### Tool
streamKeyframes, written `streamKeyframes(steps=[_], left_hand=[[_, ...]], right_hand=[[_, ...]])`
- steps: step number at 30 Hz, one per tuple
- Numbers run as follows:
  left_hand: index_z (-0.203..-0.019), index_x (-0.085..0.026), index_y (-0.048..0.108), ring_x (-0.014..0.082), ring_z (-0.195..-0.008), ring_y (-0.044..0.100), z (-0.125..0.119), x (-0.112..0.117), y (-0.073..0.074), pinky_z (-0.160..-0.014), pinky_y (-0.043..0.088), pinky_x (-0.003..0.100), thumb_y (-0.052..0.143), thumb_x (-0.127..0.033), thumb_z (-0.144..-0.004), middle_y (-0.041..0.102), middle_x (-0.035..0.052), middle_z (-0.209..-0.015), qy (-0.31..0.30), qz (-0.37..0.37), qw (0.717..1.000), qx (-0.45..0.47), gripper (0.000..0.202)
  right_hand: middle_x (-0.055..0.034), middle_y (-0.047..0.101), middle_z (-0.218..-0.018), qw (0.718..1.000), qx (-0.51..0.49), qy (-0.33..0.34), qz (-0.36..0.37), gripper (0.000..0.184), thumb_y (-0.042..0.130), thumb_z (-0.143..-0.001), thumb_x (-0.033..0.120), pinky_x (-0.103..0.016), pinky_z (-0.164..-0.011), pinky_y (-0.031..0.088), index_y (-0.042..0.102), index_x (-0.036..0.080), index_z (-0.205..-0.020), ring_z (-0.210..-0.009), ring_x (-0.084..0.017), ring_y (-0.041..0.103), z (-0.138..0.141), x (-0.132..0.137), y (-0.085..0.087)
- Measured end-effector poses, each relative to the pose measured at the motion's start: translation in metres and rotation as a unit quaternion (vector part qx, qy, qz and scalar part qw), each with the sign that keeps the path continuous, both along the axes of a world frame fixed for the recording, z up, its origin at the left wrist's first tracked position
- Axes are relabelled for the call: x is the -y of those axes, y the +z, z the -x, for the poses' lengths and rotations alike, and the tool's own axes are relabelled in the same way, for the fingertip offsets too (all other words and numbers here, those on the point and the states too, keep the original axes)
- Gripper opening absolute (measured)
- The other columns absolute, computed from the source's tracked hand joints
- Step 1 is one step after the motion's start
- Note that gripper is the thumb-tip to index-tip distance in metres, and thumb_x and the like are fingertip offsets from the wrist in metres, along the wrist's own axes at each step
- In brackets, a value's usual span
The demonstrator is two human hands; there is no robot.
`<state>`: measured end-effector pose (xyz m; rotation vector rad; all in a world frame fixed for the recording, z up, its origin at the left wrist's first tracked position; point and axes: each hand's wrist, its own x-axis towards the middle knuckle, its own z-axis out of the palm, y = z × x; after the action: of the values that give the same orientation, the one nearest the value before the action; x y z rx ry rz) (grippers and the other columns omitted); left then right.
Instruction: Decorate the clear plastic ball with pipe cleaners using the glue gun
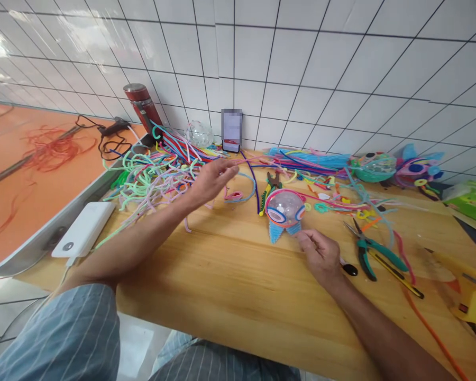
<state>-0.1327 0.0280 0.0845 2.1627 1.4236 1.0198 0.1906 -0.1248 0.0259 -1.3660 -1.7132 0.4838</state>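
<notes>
left sleeve: blue-grey, pale stripes | lap clothing: dark grey, striped | forearms: bare

No legible text; phone screen blurred.

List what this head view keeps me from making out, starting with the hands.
All in the head view:
Right hand: its curled fingers hide anything pinched beside the clear ball.
Left hand: too little detail to tell whether it grips the pink strand.
Phone: screen pixelated, unreadable.
Yellow glue gun and green packet: cut off by the right edge.
</notes>
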Motion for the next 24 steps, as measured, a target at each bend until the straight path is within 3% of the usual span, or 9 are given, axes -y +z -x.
streamKeyframes(steps=[2, 6, 12, 14, 18, 21, 24], left_hand=[[-0.110, -0.024, 0.078, 0.0225, -0.106, 0.074, -0.031, 0.009, -0.014, -0.097, 0.059, 0.033, 0.044, -0.053, -0.108, 0.079, 0.0061, -0.112, -0.023, 0.025, 0.995, 0.093, 0.045], [-0.111, -0.024, 0.076, 0.0218, -0.115, 0.072, -0.072, 0.017, -0.044, -0.107, 0.057, 0.036, 0.033, -0.050, -0.113, 0.078, 0.0075, -0.119, -0.033, 0.060, 0.983, 0.168, 0.050], [-0.113, -0.026, 0.073, 0.0238, -0.116, 0.071, -0.082, 0.024, -0.070, -0.110, 0.057, 0.043, 0.035, -0.062, -0.111, 0.077, 0.0106, -0.120, -0.074, 0.037, 0.970, 0.230, 0.053], [-0.118, -0.027, 0.071, 0.0242, -0.121, 0.070, -0.080, 0.029, -0.072, -0.112, 0.056, 0.044, 0.033, -0.066, -0.110, 0.075, 0.0116, -0.124, -0.102, 0.032, 0.968, 0.226, 0.055], [-0.128, -0.027, 0.069, 0.0258, -0.128, 0.067, -0.075, 0.036, -0.071, -0.116, 0.053, 0.046, 0.033, -0.069, -0.109, 0.073, 0.0140, -0.129, -0.165, 0.010, 0.964, 0.207, 0.058], [-0.142, -0.028, 0.062, 0.0286, -0.133, 0.065, -0.073, 0.037, -0.073, -0.116, 0.054, 0.047, 0.047, -0.069, -0.106, 0.068, 0.0154, -0.141, -0.199, 0.010, 0.963, 0.182, 0.057], [-0.152, -0.024, 0.052, 0.0339, -0.141, 0.061, -0.075, 0.035, -0.078, -0.119, 0.052, 0.053, 0.066, -0.067, -0.098, 0.062, 0.0188, -0.150, -0.229, -0.016, 0.961, 0.154, 0.071]], right_hand=[[0.0033, 0.061, -0.058, 0.999, -0.034, -0.025, 0.000, 0.032, 0.060, -0.099, 0.045, -0.026, -0.056, 0.046, 0.074, 0.022, -0.080, -0.053, -0.014, 0.057, -0.004, -0.004, 0.007], [0.0013, 0.061, -0.059, 0.992, -0.095, -0.079, -0.034, 0.034, 0.062, -0.098, 0.048, -0.030, -0.063, 0.050, 0.071, 0.024, -0.076, -0.058, -0.016, 0.059, -0.020, -0.016, 0.034], [-0.0025, 0.058, -0.064, 0.974, -0.115, -0.177, -0.085, 0.032, 0.066, -0.098, 0.047, -0.046, -0.085, 0.055, 0.065, 0.027, -0.073, -0.075, -0.026, 0.066, -0.066, -0.042, 0.076], [-0.0025, 0.056, -0.065, 0.970, -0.124, -0.191, -0.087, 0.028, 0.070, -0.095, 0.043, -0.047, -0.083, 0.055, 0.063, 0.028, -0.072, -0.076, -0.027, 0.065, -0.080, -0.054, 0.083], [-0.0031, 0.059, -0.070, 0.964, -0.150, -0.212, -0.052, 0.020, 0.074, -0.090, 0.041, -0.039, -0.064, 0.049, 0.066, 0.027, -0.078, -0.061, -0.019, 0.054, -0.093, -0.078, 0.086], [-0.0029, 0.061, -0.070, 0.967, -0.166, -0.189, -0.039, 0.024, 0.072, -0.089, 0.042, -0.034, -0.061, 0.048, 0.062, 0.025, -0.076, -0.061, -0.016, 0.055, -0.085, -0.089, 0.080], [-0.0007, 0.063, -0.069, 0.971, -0.153, -0.185, -0.019, 0.025, 0.074, -0.085, 0.044, -0.033, -0.063, 0.049, 0.060, 0.024, -0.079, -0.062, -0.016, 0.058, -0.074, -0.093, 0.071]])
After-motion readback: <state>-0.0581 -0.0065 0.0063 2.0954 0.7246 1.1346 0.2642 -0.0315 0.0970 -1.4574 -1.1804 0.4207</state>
